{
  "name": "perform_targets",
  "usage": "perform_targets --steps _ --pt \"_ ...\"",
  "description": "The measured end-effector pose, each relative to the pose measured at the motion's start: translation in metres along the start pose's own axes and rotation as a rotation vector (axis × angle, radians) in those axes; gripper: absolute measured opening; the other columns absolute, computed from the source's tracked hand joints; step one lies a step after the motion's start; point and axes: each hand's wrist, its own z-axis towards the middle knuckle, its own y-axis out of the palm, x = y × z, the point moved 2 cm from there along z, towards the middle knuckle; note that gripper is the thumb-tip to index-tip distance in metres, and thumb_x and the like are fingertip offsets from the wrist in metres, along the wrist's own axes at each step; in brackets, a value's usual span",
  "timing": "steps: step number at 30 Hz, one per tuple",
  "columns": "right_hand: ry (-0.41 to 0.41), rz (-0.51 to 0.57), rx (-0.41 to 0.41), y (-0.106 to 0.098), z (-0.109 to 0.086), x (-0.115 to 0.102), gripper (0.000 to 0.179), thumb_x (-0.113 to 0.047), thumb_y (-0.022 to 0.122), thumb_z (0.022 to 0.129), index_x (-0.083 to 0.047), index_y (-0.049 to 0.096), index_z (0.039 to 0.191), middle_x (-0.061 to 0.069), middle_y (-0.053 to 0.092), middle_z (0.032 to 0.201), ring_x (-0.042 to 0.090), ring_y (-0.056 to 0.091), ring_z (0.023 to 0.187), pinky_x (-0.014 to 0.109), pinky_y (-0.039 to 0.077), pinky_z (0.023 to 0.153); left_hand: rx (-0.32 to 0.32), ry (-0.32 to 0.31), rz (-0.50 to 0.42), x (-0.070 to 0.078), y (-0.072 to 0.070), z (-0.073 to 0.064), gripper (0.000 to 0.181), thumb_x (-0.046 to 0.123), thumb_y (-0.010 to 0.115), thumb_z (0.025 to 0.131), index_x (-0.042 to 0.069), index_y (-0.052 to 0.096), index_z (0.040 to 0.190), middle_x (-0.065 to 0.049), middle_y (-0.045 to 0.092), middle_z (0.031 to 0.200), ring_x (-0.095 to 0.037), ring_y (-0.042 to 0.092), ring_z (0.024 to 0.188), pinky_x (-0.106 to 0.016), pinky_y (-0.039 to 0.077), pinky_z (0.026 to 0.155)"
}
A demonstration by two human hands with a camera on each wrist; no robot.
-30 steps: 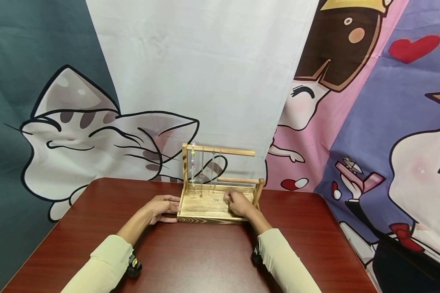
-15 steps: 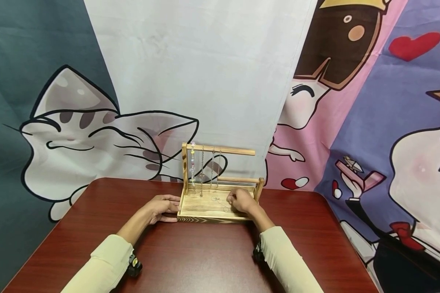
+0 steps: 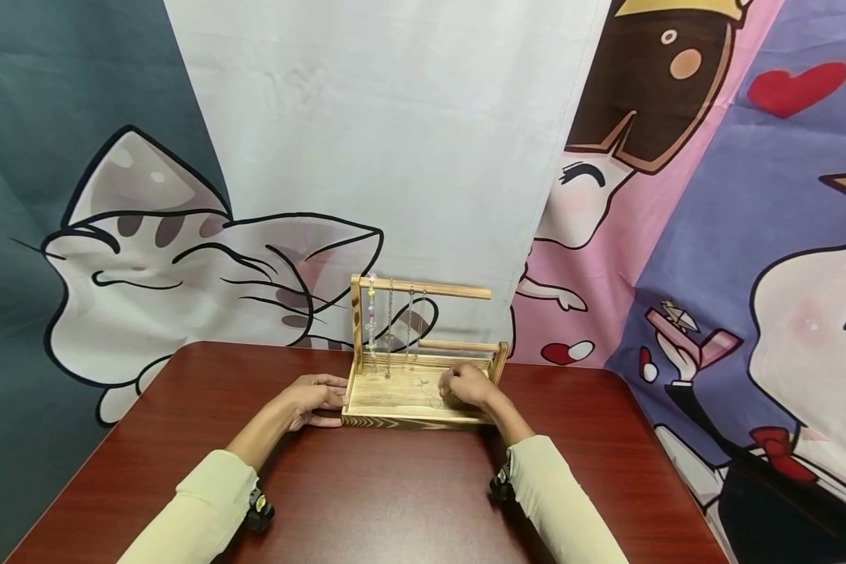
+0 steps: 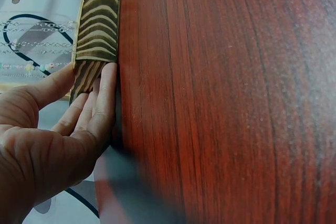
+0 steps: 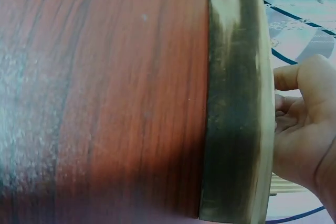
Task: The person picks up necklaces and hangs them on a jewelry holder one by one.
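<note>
A wooden jewelry stand (image 3: 416, 423) with a shallow tray stands on the table. My left hand (image 3: 313, 401) holds the tray's left end; in the left wrist view, its digits grip the rim and outer corner of the dark-grained wall (image 4: 98, 24). My right hand (image 3: 467, 384) is over the right part of the tray, fingers curled. A thin silver necklace (image 3: 421, 383) lies on the tray floor and runs toward those fingers, which appear to pinch it. In the right wrist view, the tray wall (image 5: 233, 103) partly hides the fingertips of the right hand (image 5: 310, 114).
From the stand's upper bar (image 3: 458, 291) hang a beaded necklace (image 3: 371, 313) and several silver chains (image 3: 390, 313). A lower bar (image 3: 458, 345) joins the right post (image 3: 500, 362). Behind the reddish-brown table (image 3: 366, 493) is a cartoon-printed backdrop (image 3: 423, 157).
My right hand has moved slightly right, and the thin necklace's visible end has slid right along the tray floor. The left hand has stayed at the tray's left end.
</note>
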Motion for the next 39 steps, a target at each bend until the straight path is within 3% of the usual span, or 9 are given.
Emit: perform_targets --steps 3,7,9,15,26,33,37,39 --pt "0.125 0.209 -0.041 -0.004 -0.013 -0.016 0.026 -0.016 0.058 0.111 0.002 0.076 0.108 0.008 0.077 0.092 0.013 0.058 0.076 0.024 0.048 0.065 0.001 0.000 0.002 0.000 0.000 0.001 0.064 -0.006 0.066 0.101 -0.010 0.046 0.162 -0.034 0.053 0.165 -0.018 0.076 0.106 -0.048 0.072 0.091" --pt "0.247 0.394 -0.056 -0.006 -0.019 -0.017 0.022 -0.018 0.063 0.114 0.001 0.073 0.117 0.004 0.077 0.094 0.011 0.062 0.078 0.023 0.052 0.066 0.001 0.001 -0.002 0.000 0.000 0.002 0.063 -0.006 0.067 0.101 -0.010 0.047 0.161 -0.033 0.055 0.163 -0.018 0.075 0.105 -0.048 0.072 0.091" --pt "0.270 0.465 -0.065 -0.007 -0.019 -0.015 0.018 -0.017 0.067 0.113 -0.001 0.073 0.117 0.001 0.077 0.093 0.009 0.060 0.074 0.020 0.051 0.064 -0.003 0.003 -0.003 0.000 0.000 0.003 0.063 -0.006 0.067 0.101 -0.010 0.047 0.161 -0.033 0.055 0.163 -0.018 0.075 0.105 -0.048 0.072 0.091" --pt "0.253 0.644 -0.097 -0.007 -0.021 -0.009 0.015 -0.011 0.068 0.112 0.000 0.077 0.117 -0.003 0.077 0.087 0.002 0.037 0.059 0.015 0.032 0.051 -0.022 0.003 -0.007 0.000 -0.002 0.002 0.065 -0.005 0.067 0.102 -0.011 0.044 0.162 -0.032 0.055 0.163 -0.018 0.075 0.106 -0.045 0.072 0.091" --pt "0.131 0.715 -0.030 -0.001 -0.027 -0.012 0.013 -0.016 0.068 0.110 -0.010 0.080 0.112 -0.005 0.086 0.096 0.001 0.034 0.046 0.016 0.032 0.046 0.002 0.000 -0.004 0.001 0.002 -0.001 0.062 -0.004 0.067 0.102 -0.010 0.047 0.161 -0.034 0.053 0.165 -0.018 0.076 0.105 -0.046 0.072 0.091" --pt "0.062 0.718 0.015 -0.001 -0.031 -0.018 0.021 -0.014 0.069 0.109 -0.003 0.080 0.123 -0.006 0.085 0.092 0.001 0.034 0.046 0.017 0.032 0.045 -0.003 0.006 0.000 0.001 0.002 -0.002 0.062 -0.004 0.067 0.103 -0.011 0.047 0.161 -0.034 0.053 0.164 -0.018 0.076 0.105 -0.046 0.072 0.091" --pt "0.019 0.712 0.043 -0.001 -0.032 -0.021 0.015 -0.013 0.072 0.108 -0.009 0.084 0.117 -0.005 0.087 0.093 0.002 0.034 0.045 0.019 0.032 0.044 -0.004 0.004 0.000 0.001 0.002 -0.002 0.061 -0.004 0.067 0.104 -0.011 0.047 0.161 -0.034 0.053 0.165 -0.018 0.076 0.106 -0.046 0.072 0.092" --pt "-0.009 0.705 0.060 -0.001 -0.032 -0.022 0.016 -0.013 0.076 0.106 -0.006 0.086 0.118 -0.005 0.087 0.093 0.002 0.033 0.045 0.019 0.030 0.043 -0.003 0.004 0.000 0.001 0.002 -0.002 0.061 -0.004 0.067 0.104 -0.011 0.047 0.161 -0.034 0.053 0.165 -0.018 0.076 0.106 -0.046 0.072 0.091"
